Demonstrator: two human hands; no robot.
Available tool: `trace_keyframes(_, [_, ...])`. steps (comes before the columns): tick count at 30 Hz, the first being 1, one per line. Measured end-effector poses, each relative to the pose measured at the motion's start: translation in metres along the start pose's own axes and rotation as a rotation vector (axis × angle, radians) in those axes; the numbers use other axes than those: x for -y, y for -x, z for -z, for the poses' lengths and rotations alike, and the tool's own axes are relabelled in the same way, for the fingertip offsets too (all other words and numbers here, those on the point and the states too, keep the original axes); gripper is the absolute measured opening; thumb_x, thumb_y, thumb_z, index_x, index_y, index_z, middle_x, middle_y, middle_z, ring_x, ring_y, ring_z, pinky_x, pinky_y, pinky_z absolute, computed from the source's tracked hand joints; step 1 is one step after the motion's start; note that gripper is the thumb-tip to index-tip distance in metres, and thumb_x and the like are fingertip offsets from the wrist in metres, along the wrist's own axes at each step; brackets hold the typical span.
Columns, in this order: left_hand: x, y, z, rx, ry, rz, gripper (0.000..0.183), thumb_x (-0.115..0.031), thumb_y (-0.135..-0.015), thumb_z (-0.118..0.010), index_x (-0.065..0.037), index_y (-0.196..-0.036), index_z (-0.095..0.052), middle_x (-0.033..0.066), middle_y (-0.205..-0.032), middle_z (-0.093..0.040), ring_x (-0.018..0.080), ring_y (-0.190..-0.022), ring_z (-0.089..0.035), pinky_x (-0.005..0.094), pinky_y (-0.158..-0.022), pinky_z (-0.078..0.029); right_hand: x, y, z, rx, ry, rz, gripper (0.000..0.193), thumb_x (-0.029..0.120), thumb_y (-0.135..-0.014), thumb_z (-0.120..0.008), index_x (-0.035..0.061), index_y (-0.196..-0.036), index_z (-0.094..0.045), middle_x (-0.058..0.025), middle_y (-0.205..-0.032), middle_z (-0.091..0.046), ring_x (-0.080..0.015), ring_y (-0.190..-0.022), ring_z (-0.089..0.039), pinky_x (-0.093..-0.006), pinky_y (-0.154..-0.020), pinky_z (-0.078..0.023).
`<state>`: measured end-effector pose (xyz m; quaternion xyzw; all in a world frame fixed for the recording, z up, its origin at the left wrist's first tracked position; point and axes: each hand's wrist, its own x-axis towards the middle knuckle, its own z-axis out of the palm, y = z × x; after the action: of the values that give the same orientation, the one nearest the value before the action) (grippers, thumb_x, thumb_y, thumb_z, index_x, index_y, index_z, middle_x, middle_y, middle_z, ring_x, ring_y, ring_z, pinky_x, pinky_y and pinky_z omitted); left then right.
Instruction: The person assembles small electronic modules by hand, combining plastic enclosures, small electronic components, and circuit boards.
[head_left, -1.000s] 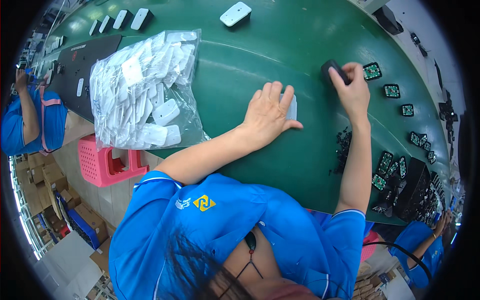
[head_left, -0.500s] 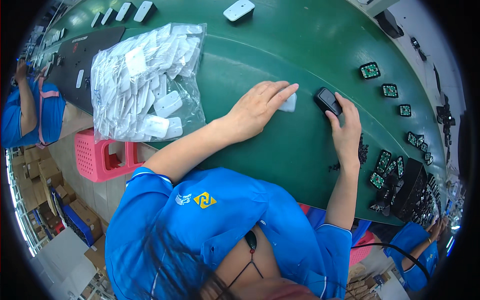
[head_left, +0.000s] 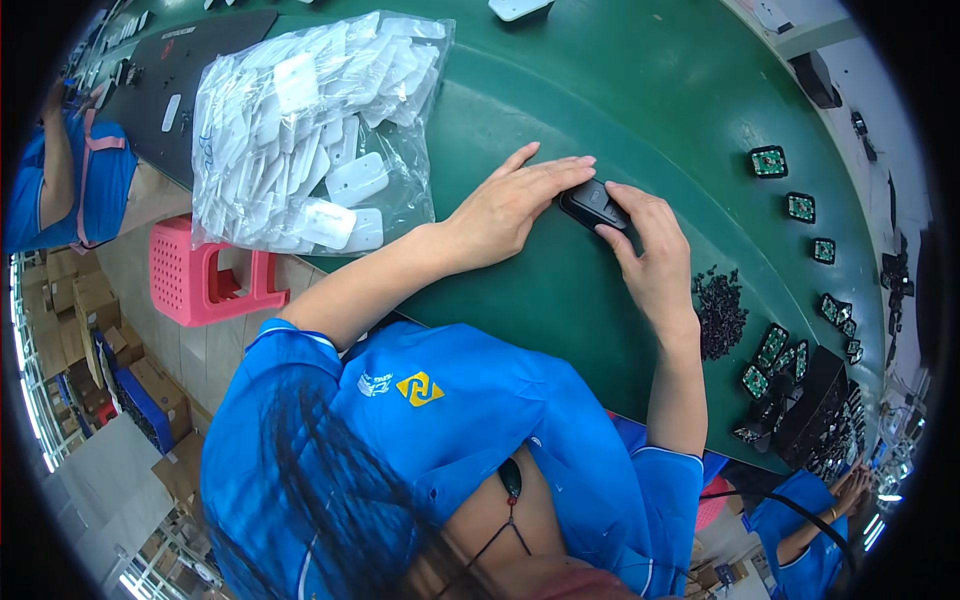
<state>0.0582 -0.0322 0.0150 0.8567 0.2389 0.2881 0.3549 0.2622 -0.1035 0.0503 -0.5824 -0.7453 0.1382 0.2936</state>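
Note:
A small black plastic case (head_left: 592, 205) with rounded corners and raised keys or recesses on its upper face is held between my two hands, over the green table. My left hand (head_left: 508, 210) comes from the left, its fingers pressed together and their tips on the case's upper left edge; its thumb is hidden. From the right, my right hand (head_left: 650, 235) grips the case between thumb and fingers. No white plate shows at my hands, and the underside of the case is out of sight.
To the left lies a clear bag (head_left: 290, 150) of white plates. Small black parts (head_left: 720, 312) are heaped right of my right hand. Several circuit-board pieces (head_left: 768, 162) sit along the right side, near a black box (head_left: 808, 405). A pink stool (head_left: 185, 275) stands beside the table.
My right hand has brought the black case leftward to my left hand. The white plate that was under my left fingers is hidden now. The whole view has shifted slightly.

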Motion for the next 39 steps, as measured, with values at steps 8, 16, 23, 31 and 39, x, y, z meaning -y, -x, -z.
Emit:
trace_keyframes(8, [0.004, 0.002, 0.008, 0.149, -0.152, -0.036, 0.054, 0.003, -0.085, -0.047, -0.014, -0.137, -0.047, 0.0053, -0.142, -0.045, 0.0219, -0.131, -0.044, 0.0496, -0.111, -0.024, 0.016, -0.003, -0.003, 0.104, 0.313, 0.025, 0.039, 0.004, -0.075, -0.063, 0.0053, -0.113, -0.058, -0.0109, -0.108, -0.059, -0.0256, -0.096, -0.058, -0.0345, -0.077, -0.052])
trace_keyframes(16, [0.008, -0.006, 0.022, 0.268, -0.478, -0.212, 0.053, -0.01, -0.087, -0.049, -0.015, -0.139, -0.042, 0.0035, -0.143, -0.043, 0.018, -0.129, -0.045, 0.0441, -0.106, -0.034, 0.016, -0.001, -0.011, 0.064, 0.452, 0.083, 0.039, 0.003, -0.073, -0.058, 0.0059, -0.112, -0.057, -0.0135, -0.107, -0.058, -0.0248, -0.094, -0.059, -0.032, -0.074, -0.052])
trace_keyframes(23, [0.005, -0.001, 0.015, 0.206, -0.485, -0.218, 0.053, -0.006, -0.085, -0.05, -0.012, -0.138, -0.044, 0.0038, -0.142, -0.045, 0.0203, -0.128, -0.046, 0.0447, -0.105, -0.036, 0.011, 0.005, -0.016, -0.059, 0.303, 0.006, 0.036, 0.003, -0.073, -0.058, 0.0084, -0.109, -0.061, -0.0093, -0.103, -0.061, -0.0234, -0.09, -0.06, -0.0331, -0.07, -0.052])
trace_keyframes(31, [0.008, -0.006, 0.016, 0.163, -0.509, -0.301, 0.051, -0.006, -0.085, -0.049, -0.009, -0.136, -0.045, 0.0072, -0.141, -0.046, 0.0219, -0.127, -0.047, 0.0428, -0.104, -0.037, 0.014, 0.008, -0.024, -0.135, 0.399, -0.002, 0.039, 0.002, -0.073, -0.061, 0.0117, -0.111, -0.063, -0.0061, -0.102, -0.061, -0.0233, -0.091, -0.06, -0.0344, -0.072, -0.052])
trace_keyframes(39, [0.01, -0.008, -0.001, 0.011, -0.52, -0.382, 0.062, -0.02, -0.075, -0.068, 0.001, -0.129, -0.047, 0.0145, -0.129, -0.053, 0.0267, -0.113, -0.056, 0.0382, -0.094, -0.046, 0.006, -0.007, 0.0, 0.028, 0.058, -0.09, 0.033, 0.008, -0.076, -0.067, 0.0101, -0.108, -0.064, -0.008, -0.1, -0.064, -0.0259, -0.094, -0.06, -0.0365, -0.08, -0.05])
